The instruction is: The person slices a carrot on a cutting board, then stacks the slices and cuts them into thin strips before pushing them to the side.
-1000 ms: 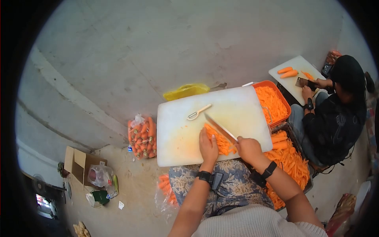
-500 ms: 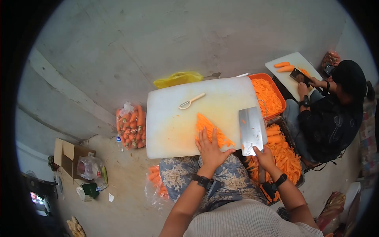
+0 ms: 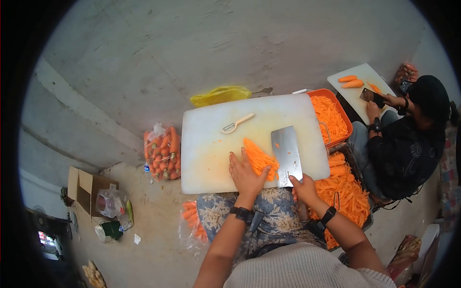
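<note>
A white cutting board (image 3: 206,139) lies across my lap, with a heap of cut carrot strips (image 3: 259,157) near its front middle. My left hand (image 3: 247,175) rests on the board at the heap's left side, fingers stretched out, touching the strips. My right hand (image 3: 303,189) grips a cleaver (image 3: 287,153) by its handle. Its broad blade lies nearly flat on the board, with its left edge against the right side of the heap. Further back on the board is a peeler (image 3: 238,123) with a pale handle.
To the right stand an orange tub (image 3: 349,126) and a dark crate (image 3: 369,223), both full of carrot pieces. A person (image 3: 408,134) there cuts carrots on another board (image 3: 361,71). Bagged carrots (image 3: 163,156) and a cardboard box (image 3: 89,189) are at left.
The cleaver in my right hand has moved left, up against the carrot strips. My left hand has shifted slightly left, to the side of the heap, which is now narrower.
</note>
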Motion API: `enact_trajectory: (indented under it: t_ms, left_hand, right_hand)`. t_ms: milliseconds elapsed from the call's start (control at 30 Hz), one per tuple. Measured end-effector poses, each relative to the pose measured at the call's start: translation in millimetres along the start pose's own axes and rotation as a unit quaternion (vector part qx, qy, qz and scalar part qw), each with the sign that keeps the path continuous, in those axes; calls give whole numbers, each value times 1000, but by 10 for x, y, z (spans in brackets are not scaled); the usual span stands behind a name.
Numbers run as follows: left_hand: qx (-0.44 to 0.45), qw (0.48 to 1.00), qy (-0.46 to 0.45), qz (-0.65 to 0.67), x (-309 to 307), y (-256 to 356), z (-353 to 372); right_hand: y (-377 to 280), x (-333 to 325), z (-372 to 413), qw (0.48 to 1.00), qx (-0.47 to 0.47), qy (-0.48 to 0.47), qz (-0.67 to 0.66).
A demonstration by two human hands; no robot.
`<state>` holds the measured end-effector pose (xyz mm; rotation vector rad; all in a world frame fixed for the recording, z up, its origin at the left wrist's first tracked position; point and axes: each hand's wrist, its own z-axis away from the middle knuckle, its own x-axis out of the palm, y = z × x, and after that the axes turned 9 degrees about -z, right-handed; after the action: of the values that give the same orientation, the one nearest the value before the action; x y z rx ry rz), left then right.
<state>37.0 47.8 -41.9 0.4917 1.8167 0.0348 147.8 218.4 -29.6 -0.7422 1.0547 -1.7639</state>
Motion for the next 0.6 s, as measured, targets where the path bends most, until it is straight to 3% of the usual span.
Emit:
enact_trajectory:
  t_ms: [333, 600]
  left_hand:
    - [-7, 993, 61, 99, 193, 294, -286]
    - [-30, 976, 91, 194, 249, 425, -329]
  right_hand:
    - [-243, 217, -146, 994, 4, -75, 82]
    - [-100, 315, -320, 994, -7, -102, 34]
